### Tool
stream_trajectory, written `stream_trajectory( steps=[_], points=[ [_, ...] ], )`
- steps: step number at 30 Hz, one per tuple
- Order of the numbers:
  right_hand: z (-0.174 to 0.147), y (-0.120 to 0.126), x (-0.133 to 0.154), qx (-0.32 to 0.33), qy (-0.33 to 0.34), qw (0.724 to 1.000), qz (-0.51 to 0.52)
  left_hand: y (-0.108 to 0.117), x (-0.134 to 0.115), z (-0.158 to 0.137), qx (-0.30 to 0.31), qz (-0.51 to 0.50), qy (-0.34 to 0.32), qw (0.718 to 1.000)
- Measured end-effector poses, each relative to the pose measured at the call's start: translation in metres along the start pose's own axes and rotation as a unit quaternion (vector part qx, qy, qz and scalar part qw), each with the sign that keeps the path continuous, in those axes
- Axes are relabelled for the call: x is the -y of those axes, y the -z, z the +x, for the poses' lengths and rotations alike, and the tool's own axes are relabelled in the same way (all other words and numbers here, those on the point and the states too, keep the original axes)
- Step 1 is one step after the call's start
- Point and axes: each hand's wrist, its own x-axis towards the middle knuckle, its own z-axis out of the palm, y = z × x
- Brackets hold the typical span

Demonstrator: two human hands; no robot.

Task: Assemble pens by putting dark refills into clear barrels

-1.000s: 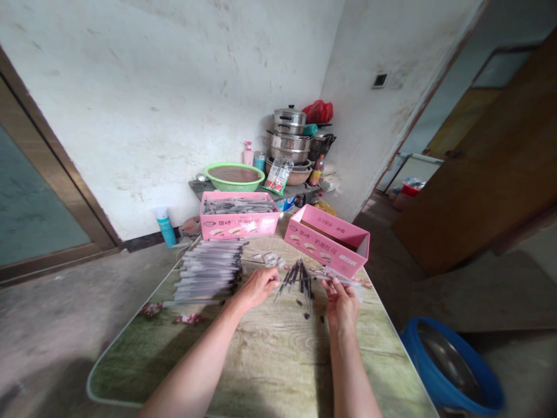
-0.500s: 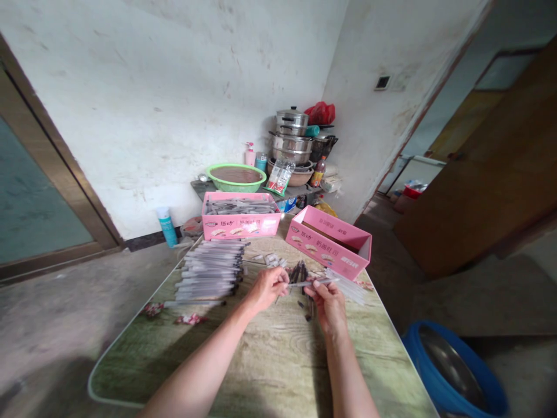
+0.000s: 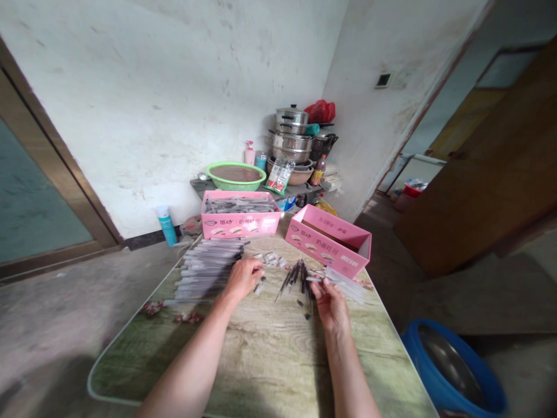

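My right hand [image 3: 331, 305] is closed on a slim translucent pen barrel [image 3: 314, 280], which points left from the fingertips. To the left, my left hand [image 3: 244, 280] is low over the table with its fingers bent together; what they hold, if anything, I cannot make out. Small caps [image 3: 260, 287] lie just by its fingertips. Between the hands is a loose bunch of dark pen refills [image 3: 297, 276]. Beyond my left hand, pens with dark tips [image 3: 204, 273] are laid side by side in a row. Clear empty barrels [image 3: 348, 287] lie right of my right hand.
A pink box [image 3: 241, 226] filled with pens stands at the table's far edge, and a second pink box [image 3: 326, 247] stands right of it. Small pale pieces [image 3: 274, 259] lie between. A green basin [image 3: 237, 184] and stacked pots [image 3: 291, 139] are behind; a blue tub [image 3: 413, 348] is at lower right.
My left hand has let go of the barrel's left end and moved left, towards the small caps. My right hand stays nearly in place, still holding the barrel.
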Motion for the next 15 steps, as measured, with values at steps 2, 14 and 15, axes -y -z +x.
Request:
stream_trajectory(
  steps=[2,14,15],
  points=[
    [-0.001,-0.001,-0.001,0.002,0.001,1.0,-0.005,-0.009,-0.002,-0.002,0.045,0.047,-0.006,0.998],
    [-0.006,-0.009,-0.004,0.023,-0.003,0.998,-0.05,-0.035,-0.034,-0.003,0.062,-0.441,0.108,0.889],
    [-0.007,-0.01,-0.005,0.027,0.0,0.998,-0.055,-0.036,-0.039,-0.004,0.072,-0.489,0.113,0.862]
  ],
)
